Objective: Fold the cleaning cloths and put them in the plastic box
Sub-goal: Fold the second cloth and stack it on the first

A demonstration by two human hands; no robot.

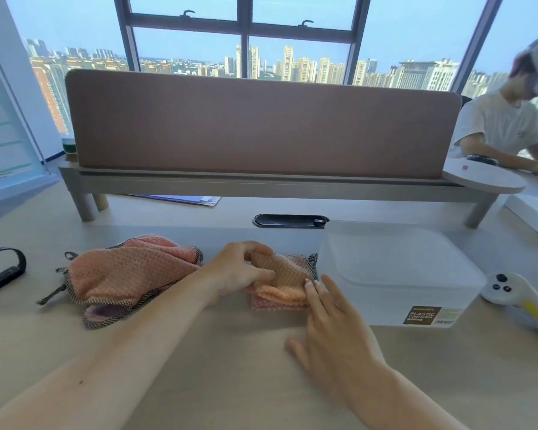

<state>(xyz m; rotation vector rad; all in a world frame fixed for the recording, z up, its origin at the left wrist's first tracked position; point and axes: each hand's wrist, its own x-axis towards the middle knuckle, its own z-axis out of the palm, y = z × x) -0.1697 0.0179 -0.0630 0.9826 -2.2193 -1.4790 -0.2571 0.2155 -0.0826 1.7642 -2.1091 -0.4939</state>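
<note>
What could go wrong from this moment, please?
1. The plastic box seems to have its lid on, so a hand must let go of the folded cloth, which may then spring open.
2. The left hand pinches only its far edge and the right hand only touches its near edge; lifting so could loosen the layers.

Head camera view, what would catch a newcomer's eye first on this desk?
In the middle of the desk, the left hand grips the top fold of a small folded pink cloth while the right hand lays straight fingers on its near edge. A rumpled pile of pink cloths lies to the left, and a translucent plastic box stands just right of the folded one. Behind, a wide window shows a city skyline.
</note>
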